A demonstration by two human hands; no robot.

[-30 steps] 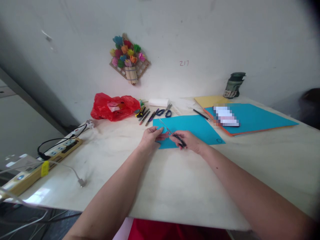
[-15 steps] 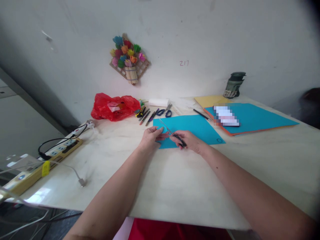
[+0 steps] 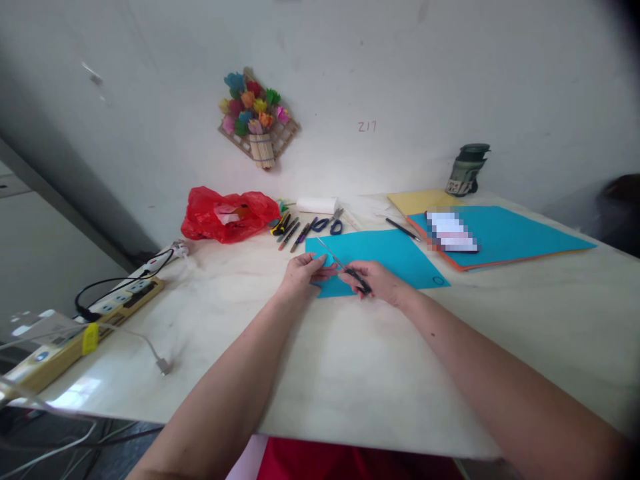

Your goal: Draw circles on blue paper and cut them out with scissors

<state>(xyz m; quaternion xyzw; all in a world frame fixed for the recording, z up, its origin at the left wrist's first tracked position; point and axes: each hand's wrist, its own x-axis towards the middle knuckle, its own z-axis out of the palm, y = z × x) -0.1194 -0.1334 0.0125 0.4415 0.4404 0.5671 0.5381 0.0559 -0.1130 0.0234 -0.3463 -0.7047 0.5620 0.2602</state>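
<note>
My left hand (image 3: 304, 272) pinches a small piece of blue paper (image 3: 327, 259) between thumb and fingers. Closed round the dark handles of a pair of scissors (image 3: 357, 280) is my right hand (image 3: 377, 281). The thin metal blades point up and left, right beside the small piece. Both hands are over the near left part of a blue paper sheet (image 3: 395, 257), which lies flat on the table. A small circle is drawn near the sheet's lower right corner.
Behind the sheet lie blue-handled scissors (image 3: 336, 227), several pens (image 3: 301, 237) and a white roll (image 3: 317, 205). A red plastic bag (image 3: 227, 217) sits at the back left. To the right, a phone (image 3: 453, 233) rests on stacked coloured paper (image 3: 525, 237). A power strip (image 3: 120, 303) runs along the left edge.
Hardly anything differs. The view has shifted very slightly, while both hands, the small blue piece and the scissors keep nearly the same places.
</note>
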